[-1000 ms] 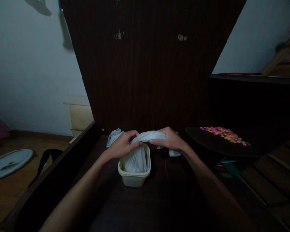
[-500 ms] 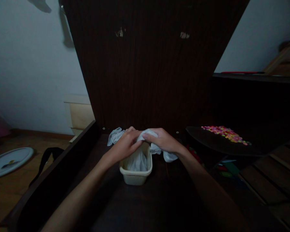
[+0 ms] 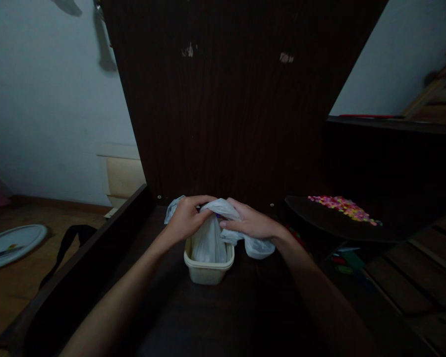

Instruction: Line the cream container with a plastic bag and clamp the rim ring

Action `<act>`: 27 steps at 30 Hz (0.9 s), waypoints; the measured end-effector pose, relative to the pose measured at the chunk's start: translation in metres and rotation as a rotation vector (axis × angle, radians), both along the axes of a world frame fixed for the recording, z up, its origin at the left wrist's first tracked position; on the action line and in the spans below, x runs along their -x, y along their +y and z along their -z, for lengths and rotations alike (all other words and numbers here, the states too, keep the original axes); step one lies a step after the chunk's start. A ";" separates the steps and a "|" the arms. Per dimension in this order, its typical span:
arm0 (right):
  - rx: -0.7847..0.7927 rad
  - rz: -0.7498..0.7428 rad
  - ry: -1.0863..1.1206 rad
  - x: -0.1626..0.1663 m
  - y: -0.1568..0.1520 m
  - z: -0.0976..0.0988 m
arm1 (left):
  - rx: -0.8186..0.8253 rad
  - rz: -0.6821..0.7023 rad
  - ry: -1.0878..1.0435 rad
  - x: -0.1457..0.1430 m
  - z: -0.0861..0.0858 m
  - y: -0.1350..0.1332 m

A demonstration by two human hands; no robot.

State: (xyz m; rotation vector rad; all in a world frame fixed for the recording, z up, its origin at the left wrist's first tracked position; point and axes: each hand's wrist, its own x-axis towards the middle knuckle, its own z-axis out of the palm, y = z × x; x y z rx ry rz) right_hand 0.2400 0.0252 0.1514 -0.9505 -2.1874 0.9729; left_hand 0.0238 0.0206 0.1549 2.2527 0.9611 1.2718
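Note:
A cream plastic basket (image 3: 208, 274) stands on the dark wooden surface in front of me. From inside it a thin white plastic bag (image 3: 210, 243) rises to both hands. My left hand (image 3: 189, 214) grips the bag's upper edge above the basket's left side. On the other side my right hand (image 3: 250, 219) pinches the same bag, its thumb pointing left. Part of the bag hangs bunched below my right wrist, and another crumpled piece shows behind my left hand. A small purple spot shows between the hands; I cannot make out what it is.
A dark wooden panel (image 3: 226, 114) rises behind the basket. At right, a rounded dark shelf (image 3: 305, 210) bears a patch of pink and yellow pieces (image 3: 344, 208). A low wooden side edge (image 3: 96, 253) runs along the left, with a white round lid-like object (image 3: 17, 245) on the floor beyond.
My hands have drawn slightly apart, the left one moving left. More of the bag shows stretched between them, and the bunch below my right wrist hangs larger.

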 end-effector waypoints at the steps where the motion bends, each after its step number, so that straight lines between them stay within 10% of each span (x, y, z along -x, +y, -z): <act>1: 0.013 0.010 0.008 0.000 -0.003 -0.001 | 0.011 -0.004 -0.012 0.000 0.000 0.000; 27: 0.150 0.022 0.298 -0.002 -0.008 -0.011 | -0.040 0.004 0.164 0.004 0.003 0.008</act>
